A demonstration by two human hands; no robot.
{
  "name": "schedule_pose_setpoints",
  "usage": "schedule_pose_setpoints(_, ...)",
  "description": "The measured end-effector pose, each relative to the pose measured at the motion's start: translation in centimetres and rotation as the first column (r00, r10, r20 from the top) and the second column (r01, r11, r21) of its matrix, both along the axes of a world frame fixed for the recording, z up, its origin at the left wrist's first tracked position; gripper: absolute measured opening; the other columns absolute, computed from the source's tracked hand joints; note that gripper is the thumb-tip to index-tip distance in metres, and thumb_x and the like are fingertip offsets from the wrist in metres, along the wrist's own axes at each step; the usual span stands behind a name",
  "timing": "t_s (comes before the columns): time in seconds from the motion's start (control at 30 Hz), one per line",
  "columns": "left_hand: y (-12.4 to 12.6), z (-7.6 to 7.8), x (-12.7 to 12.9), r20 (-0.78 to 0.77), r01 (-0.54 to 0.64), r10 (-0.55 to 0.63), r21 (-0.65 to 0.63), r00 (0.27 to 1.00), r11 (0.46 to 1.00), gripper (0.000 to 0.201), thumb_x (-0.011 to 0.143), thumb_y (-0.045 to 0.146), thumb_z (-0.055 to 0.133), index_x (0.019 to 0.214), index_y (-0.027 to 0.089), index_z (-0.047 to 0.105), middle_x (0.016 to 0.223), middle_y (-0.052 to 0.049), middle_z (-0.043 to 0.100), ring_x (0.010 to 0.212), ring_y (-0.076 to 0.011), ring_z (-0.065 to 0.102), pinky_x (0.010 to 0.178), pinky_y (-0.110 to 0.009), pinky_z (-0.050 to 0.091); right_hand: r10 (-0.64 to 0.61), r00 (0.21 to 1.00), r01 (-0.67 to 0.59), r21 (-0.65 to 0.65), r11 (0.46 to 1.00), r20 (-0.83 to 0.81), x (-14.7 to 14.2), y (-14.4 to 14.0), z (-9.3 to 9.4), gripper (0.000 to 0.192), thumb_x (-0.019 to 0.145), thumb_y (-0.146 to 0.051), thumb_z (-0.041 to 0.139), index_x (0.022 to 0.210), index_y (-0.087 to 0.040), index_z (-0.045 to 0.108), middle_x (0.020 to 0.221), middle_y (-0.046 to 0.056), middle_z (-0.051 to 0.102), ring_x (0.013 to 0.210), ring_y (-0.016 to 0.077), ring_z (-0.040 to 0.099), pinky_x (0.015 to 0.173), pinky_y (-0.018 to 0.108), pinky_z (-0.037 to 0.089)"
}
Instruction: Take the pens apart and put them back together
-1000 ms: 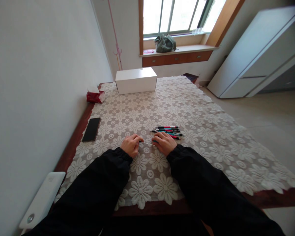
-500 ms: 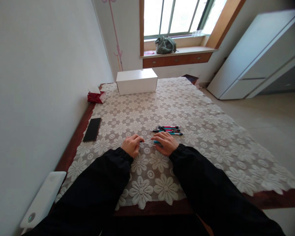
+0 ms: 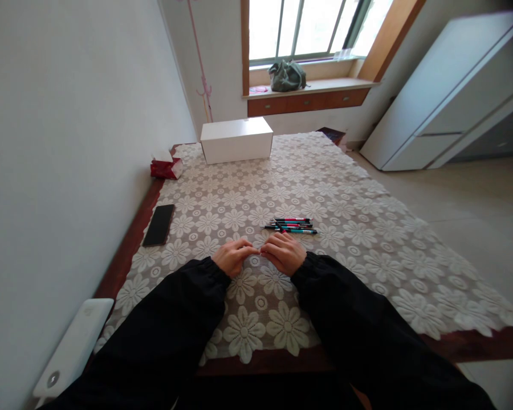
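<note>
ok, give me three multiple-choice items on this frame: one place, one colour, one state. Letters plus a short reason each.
1. Where does the pile of pens lie?
A. on the windowsill
B. on the lace cloth just beyond the hands
C. on top of the white box

2. What colour is the phone near the wall?
A. black
B. white
C. red

3. How do the left hand and right hand stand?
A. far apart at the table's edges
B. one lifted above the box
C. close together on the cloth, fingertips meeting

Answers: 1 B, the pens sit on the lace cloth right past the knuckles. 2 A, the phone is a dark slab at the table's left edge. 3 C, both hands rest low with fingers pinched together; what they hold is hidden.
</note>
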State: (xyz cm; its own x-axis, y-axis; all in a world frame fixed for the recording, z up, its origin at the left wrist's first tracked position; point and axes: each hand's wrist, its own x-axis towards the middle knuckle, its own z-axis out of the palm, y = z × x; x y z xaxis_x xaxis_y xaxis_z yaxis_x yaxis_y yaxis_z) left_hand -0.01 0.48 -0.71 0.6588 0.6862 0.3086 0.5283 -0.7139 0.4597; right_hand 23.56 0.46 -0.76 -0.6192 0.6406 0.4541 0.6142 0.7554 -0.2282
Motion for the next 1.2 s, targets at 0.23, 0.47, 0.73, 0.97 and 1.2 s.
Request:
schedule_pose_setpoints(0.23, 0.1, -0.2, -0.2, 0.066, 0.027, -0.026, -0.024, 0.997, 0.999, 0.037, 0.097, 0.017, 0.039, 0.119, 0.025, 0.068, 0.108, -0.007, 0.066, 0.094, -0.0156, 0.066, 0.087, -0.027, 0.056, 0.035, 0.999, -0.036, -0.037, 0.999, -0.037, -0.1, 0.2, -1.1, 0.027, 0.102, -0.038, 0.048, 0.092, -0.021, 0.066, 0.082, 0.006, 0.067, 0.082, 0.0194, 0.058, 0.077, 0.032, 0.043)
schedule_pose_setpoints(0.47, -0.1, 0.2, 0.1, 0.071, 0.003, -0.001, -0.029, 0.997, 1.000, 0.031, 0.097, 0.018, 0.043, 0.119, 0.023, 0.064, 0.111, -0.007, 0.068, 0.099, -0.0174, 0.067, 0.090, -0.030, 0.055, 0.037, 0.994, -0.044, -0.067, 0.997, -0.099, -0.2, 0.3, -1.4, 0.022, 0.102, -0.026, 0.043, 0.100, -0.020, 0.065, 0.089, 0.007, 0.068, 0.085, 0.0192, 0.062, 0.079, 0.030, 0.048)
schedule_pose_setpoints(0.73, -0.3, 0.3, 0.0, 0.046, -0.097, 0.097, -0.013, 0.994, 0.995, 0.016, 0.096, 0.024, 0.053, 0.109, 0.022, 0.061, 0.103, -0.003, 0.072, 0.090, -0.0173, 0.069, 0.085, -0.031, 0.055, 0.115, 0.975, -0.144, -0.148, 0.978, -0.189, 0.0, 0.4, -1.6, 0.032, 0.101, -0.020, 0.036, 0.118, -0.023, 0.063, 0.095, 0.007, 0.064, 0.085, 0.0180, 0.063, 0.076, 0.029, 0.052)
schedule_pose_setpoints(0.97, -0.3, 0.4, 0.0, 0.039, -0.123, 0.122, 0.017, 0.992, 0.992, 0.014, 0.095, 0.025, 0.053, 0.105, 0.022, 0.063, 0.101, -0.004, 0.073, 0.091, -0.0185, 0.069, 0.085, -0.032, 0.054, 0.108, 0.958, -0.166, -0.207, 0.964, -0.266, 0.0, 0.4, -1.5, 0.032, 0.100, -0.018, 0.039, 0.116, -0.023, 0.065, 0.094, 0.007, 0.063, 0.082, 0.0165, 0.063, 0.074, 0.027, 0.052)
schedule_pose_setpoints(1.2, -0.3, 0.5, 0.1, 0.061, -0.141, 0.139, 0.025, 0.988, 0.990, 0.014, 0.095, 0.023, 0.052, 0.102, 0.023, 0.064, 0.099, -0.003, 0.074, 0.088, -0.0176, 0.069, 0.082, -0.030, 0.053, 0.076, 0.953, -0.135, -0.189, 0.973, -0.292, -0.2, 0.4, -1.5, 0.027, 0.096, -0.015, 0.043, 0.107, -0.020, 0.067, 0.089, 0.006, 0.062, 0.074, 0.0152, 0.061, 0.070, 0.026, 0.050)
